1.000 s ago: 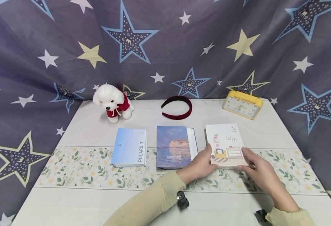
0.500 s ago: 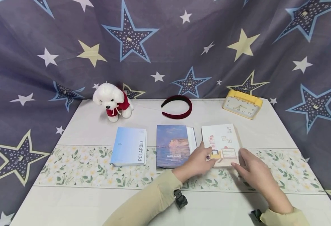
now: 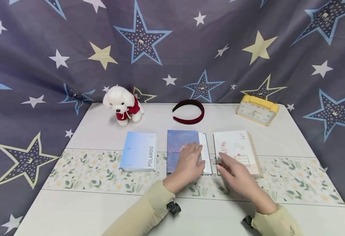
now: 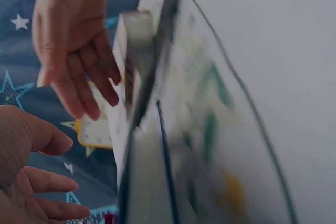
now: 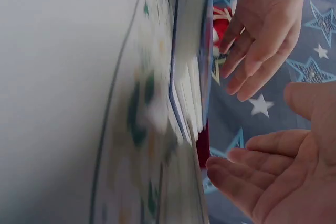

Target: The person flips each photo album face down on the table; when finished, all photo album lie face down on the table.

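Three albums lie in a row. My left hand [image 3: 188,165] is over the middle one, a photo album [image 3: 176,141] with a seaside cover, its fingers loosely extended; wrist views show it above the cover, apart from it. My right hand [image 3: 238,173] hovers over the lower left part of the white album [image 3: 232,139] with a room drawing, fingers relaxed and holding nothing. In the left wrist view the right hand [image 4: 73,51] hangs with its fingers spread. To the left lies the pale blue Polaroid album [image 3: 138,150], which neither hand touches.
Behind the albums stand a white plush dog [image 3: 122,103] in red, a dark red headband [image 3: 200,114] and a yellow alarm clock [image 3: 258,109]. A flowered strip [image 3: 96,170] crosses the white table [image 3: 78,209]. A starry curtain [image 3: 172,42] hangs behind.
Both hands have let go of the white album and moved left. The left hand is now over the seaside album. The white album shifted slightly left while held; the head view has turned a little.
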Motion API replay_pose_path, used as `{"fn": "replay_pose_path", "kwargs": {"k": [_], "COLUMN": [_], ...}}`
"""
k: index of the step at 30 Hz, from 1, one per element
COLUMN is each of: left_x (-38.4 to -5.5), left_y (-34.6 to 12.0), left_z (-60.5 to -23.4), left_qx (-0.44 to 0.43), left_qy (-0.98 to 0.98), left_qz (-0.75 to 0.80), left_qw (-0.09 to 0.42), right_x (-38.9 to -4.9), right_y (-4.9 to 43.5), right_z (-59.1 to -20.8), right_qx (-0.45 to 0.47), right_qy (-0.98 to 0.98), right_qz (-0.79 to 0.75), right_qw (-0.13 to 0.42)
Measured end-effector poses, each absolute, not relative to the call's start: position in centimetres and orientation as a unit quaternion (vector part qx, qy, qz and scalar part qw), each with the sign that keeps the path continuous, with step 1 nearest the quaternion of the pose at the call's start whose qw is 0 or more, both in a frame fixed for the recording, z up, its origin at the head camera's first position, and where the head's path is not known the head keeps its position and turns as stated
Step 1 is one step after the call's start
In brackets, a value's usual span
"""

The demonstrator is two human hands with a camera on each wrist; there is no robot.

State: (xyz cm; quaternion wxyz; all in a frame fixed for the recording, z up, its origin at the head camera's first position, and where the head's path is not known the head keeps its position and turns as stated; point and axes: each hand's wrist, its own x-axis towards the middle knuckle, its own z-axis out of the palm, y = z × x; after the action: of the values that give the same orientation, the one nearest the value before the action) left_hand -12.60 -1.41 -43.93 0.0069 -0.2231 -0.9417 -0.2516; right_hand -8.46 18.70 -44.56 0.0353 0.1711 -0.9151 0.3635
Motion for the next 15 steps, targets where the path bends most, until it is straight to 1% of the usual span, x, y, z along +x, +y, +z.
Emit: {"fn": "replay_pose_path", "kwargs": {"k": [5, 9, 12, 15], "left_x": [-12.4, -12.2, -11.9, -11.6], "left_y": [-3.3, -4.8, -5.6, -6.2], "left_z": [-45.1, -45.7, -46.2, -46.4], "left_qx": [-0.2, -0.185, -0.177, -0.173], "left_qy": [-0.959, -0.966, -0.971, -0.971], "left_qz": [-0.2, -0.179, -0.16, -0.162], "left_qw": [0.018, 0.023, 0.027, 0.019], "right_x": [-9.2, -9.6, -9.7, -9.8], "right_y": [17.0, 15.9, 15.4, 14.9], "right_z": [-45.3, -45.3, -44.8, -44.1], "right_qx": [0.173, 0.153, 0.111, 0.061], "right_qy": [-0.896, -0.887, -0.882, -0.862], "right_qz": [0.409, 0.435, 0.452, 0.485], "right_qw": [-0.003, -0.036, -0.078, -0.134]}}
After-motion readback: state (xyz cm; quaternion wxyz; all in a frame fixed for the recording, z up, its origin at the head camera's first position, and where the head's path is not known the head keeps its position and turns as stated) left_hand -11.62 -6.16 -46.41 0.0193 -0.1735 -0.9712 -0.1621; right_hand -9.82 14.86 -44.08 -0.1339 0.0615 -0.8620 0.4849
